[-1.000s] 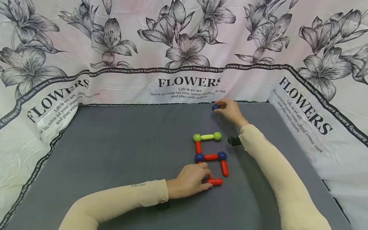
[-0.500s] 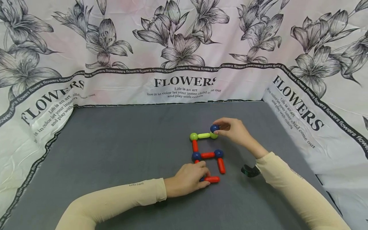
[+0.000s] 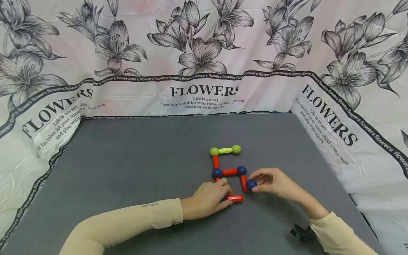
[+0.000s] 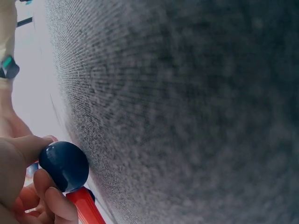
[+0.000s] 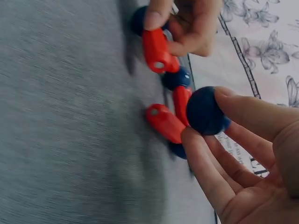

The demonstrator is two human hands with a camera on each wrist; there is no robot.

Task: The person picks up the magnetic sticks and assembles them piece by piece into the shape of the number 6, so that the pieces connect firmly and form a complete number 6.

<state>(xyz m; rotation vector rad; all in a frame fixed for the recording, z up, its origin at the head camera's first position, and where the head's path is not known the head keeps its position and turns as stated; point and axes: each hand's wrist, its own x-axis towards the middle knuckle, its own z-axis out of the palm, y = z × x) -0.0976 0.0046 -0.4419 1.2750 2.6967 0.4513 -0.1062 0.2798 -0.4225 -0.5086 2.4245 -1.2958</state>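
Note:
My left hand (image 3: 207,200) grips a blue ball (image 4: 64,166) low in the chain of balls and rods; a red rod (image 3: 234,198) sticks out to its right. Between thumb and fingertips, my right hand (image 3: 275,182) pinches another blue ball (image 3: 251,184), right beside the lower end of a red rod (image 3: 243,183). Whether they touch I cannot tell. That rod hangs from a blue ball (image 3: 241,170), joined by a red rod (image 3: 229,172) to a blue ball (image 3: 217,173) on the left. Above are a red rod (image 3: 215,162), two green balls (image 3: 214,151) and a green rod (image 3: 225,150).
The pieces lie on a grey cloth-covered table (image 3: 143,152). A white flower-printed sheet (image 3: 127,95) stands behind and at both sides. A dark camera band (image 3: 302,233) shows at my right wrist.
My right hand has carried its blue ball from the table's far edge toward me, past the green ball, to the right-hand red rod. The left hand has stayed on its ball.

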